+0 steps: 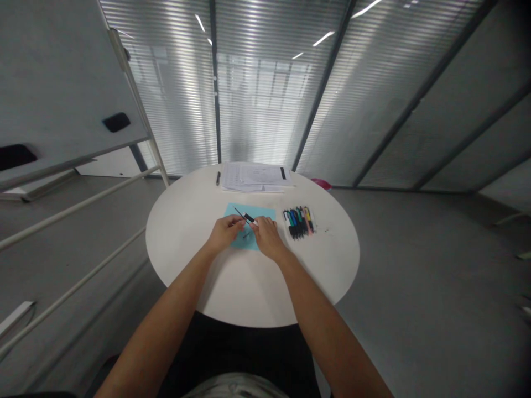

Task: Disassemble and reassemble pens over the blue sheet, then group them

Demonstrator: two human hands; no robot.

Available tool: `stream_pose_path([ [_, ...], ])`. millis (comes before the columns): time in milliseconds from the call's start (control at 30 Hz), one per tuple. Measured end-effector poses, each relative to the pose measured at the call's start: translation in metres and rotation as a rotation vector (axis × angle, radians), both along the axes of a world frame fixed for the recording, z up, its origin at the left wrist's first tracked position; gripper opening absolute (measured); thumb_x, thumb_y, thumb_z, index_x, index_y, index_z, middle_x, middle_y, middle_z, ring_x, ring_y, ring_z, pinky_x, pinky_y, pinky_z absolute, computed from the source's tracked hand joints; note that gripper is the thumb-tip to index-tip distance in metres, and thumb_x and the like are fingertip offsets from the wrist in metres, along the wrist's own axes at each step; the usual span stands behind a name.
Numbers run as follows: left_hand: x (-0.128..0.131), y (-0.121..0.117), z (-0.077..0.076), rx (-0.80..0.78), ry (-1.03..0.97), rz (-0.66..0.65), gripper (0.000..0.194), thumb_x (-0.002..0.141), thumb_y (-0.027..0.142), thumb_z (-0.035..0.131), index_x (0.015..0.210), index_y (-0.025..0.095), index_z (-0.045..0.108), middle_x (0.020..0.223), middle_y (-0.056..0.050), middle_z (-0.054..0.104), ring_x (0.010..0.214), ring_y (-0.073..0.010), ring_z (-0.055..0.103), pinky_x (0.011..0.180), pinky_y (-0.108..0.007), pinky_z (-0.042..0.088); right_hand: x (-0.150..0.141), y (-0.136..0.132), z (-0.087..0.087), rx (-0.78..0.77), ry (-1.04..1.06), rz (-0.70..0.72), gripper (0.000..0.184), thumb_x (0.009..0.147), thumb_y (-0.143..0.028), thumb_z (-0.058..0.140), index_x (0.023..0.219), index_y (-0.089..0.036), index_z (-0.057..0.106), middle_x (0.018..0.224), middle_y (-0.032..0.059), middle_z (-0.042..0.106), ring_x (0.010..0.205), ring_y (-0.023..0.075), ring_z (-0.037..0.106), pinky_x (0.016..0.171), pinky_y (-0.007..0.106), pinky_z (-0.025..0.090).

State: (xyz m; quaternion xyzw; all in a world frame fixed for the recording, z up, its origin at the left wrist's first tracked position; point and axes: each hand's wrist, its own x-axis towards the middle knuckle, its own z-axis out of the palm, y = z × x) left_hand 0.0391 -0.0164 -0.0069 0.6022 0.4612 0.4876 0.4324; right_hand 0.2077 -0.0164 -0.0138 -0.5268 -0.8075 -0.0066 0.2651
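My left hand (pixel 224 231) is closed, its fingertips pinching a thin dark rod (pixel 238 211) that looks like a pen refill. Close beside it, my right hand (pixel 267 236) grips a black and white pen barrel (pixel 249 218). The two pieces nearly meet or cross; whether they touch I cannot tell. Both hands are over a light blue sheet (pixel 267 211) on the round white table (pixel 249 298). Small dark parts (pixel 246 235) lie on the sheet between the hands, too small to name. Right of the sheet is a row of several pens (pixel 299 222) in different colours.
Printed papers (pixel 253 177) lie at the table's far edge, with a dark pen (pixel 218 178) left of them. Tiny dark bits (pixel 327 229) are right of the pen row. A whiteboard on a white frame (pixel 153 149) stands at the left. Glass panels with blinds are behind.
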Motion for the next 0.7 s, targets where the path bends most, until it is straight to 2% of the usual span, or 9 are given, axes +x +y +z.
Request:
stream_pose_path([
  [167,0.001,-0.004,0.005,-0.05,-0.004,-0.006,0.027,0.075,0.041,0.062,0.076,0.015,0.061,0.052,0.002,0.056,0.037,-0.0058,0.041,0.039,-0.018,0.03,0.0,-0.001,0.001,0.001,0.026,0.053,0.024,0.097,-0.033,0.036,0.101,-0.018,0.054,0.098,0.0089,0.061,0.092,0.023,0.05,0.078,0.034,0.033],
  [300,0.001,-0.006,0.007,-0.082,0.023,-0.026,0.027,0.077,0.043,0.06,0.077,0.016,0.059,0.045,0.004,0.052,0.033,-0.006,0.039,0.036,-0.018,0.028,-0.001,-0.002,0.003,-0.03,0.065,0.077,0.023,0.096,-0.034,0.037,0.1,-0.018,0.053,0.099,0.0089,0.062,0.094,0.0224,0.052,0.08,0.033,0.033],
  [367,0.001,-0.006,0.007,-0.077,-0.026,-0.021,0.029,0.077,0.044,0.06,0.08,0.016,0.058,0.052,0.001,0.058,0.036,-0.0079,0.046,0.035,-0.018,0.03,-0.001,-0.003,0.005,-0.07,0.106,0.088,0.023,0.096,-0.034,0.037,0.103,-0.018,0.052,0.098,0.0081,0.062,0.093,0.0211,0.054,0.078,0.031,0.034],
  [433,0.001,-0.006,0.008,-0.065,-0.113,-0.01,0.03,0.077,0.045,0.06,0.081,0.017,0.055,0.069,-0.003,0.066,0.043,-0.01,0.054,0.034,-0.018,0.033,0.0,-0.004,0.007,-0.111,0.138,0.094,0.024,0.096,-0.035,0.037,0.107,-0.018,0.05,0.097,0.0073,0.063,0.089,0.0198,0.056,0.074,0.029,0.034],
  [533,0.002,-0.005,0.013,-0.074,-0.228,0.025,0.03,0.077,0.045,0.06,0.082,0.017,0.051,0.09,-0.007,0.069,0.046,-0.0099,0.058,0.033,-0.018,0.035,0.003,-0.006,0.01,-0.137,0.151,0.084,0.026,0.096,-0.037,0.036,0.11,-0.019,0.05,0.097,0.0069,0.063,0.086,0.0189,0.058,0.07,0.027,0.034],
  [700,0.0,-0.005,0.019,-0.109,-0.346,0.114,0.031,0.075,0.043,0.063,0.086,0.017,0.05,0.095,-0.009,0.07,0.046,-0.0102,0.059,0.034,-0.018,0.037,0.006,-0.009,0.014,-0.139,0.147,0.113,0.028,0.097,-0.039,0.032,0.105,-0.021,0.052,0.096,0.0053,0.062,0.088,0.0174,0.058,0.072,0.026,0.036],
])
